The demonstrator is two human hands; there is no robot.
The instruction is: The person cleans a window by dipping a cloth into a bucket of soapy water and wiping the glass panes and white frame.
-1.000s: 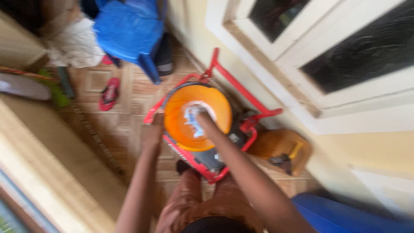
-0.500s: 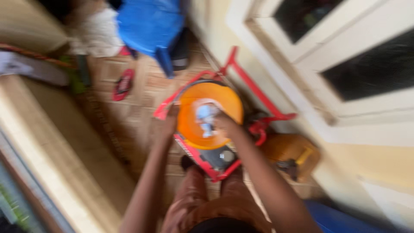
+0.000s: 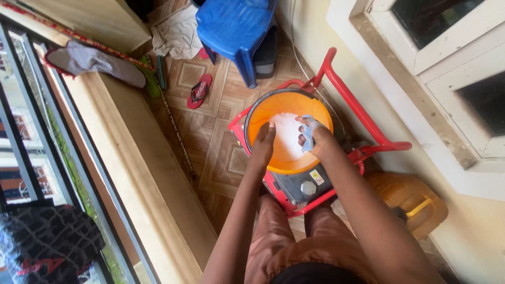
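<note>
Standing over an orange basin (image 3: 273,158), the person has both hands down inside it. That basin sits on top of a red-framed machine (image 3: 363,152) on the tiled floor (image 3: 210,152), close to the wall. Their left hand (image 3: 263,142) lies with fingers loosely together against the near inner wall, its grip closed on nothing I can see. Their right hand (image 3: 315,139) has its grip clamped on a pale blue cloth (image 3: 309,134), pressed to the basin's right side. White suds (image 3: 286,131) cover the bottom. Beyond it stands a blue plastic chair (image 3: 236,26); a yellow jerrycan (image 3: 413,202) sits just right of the machine.
</note>
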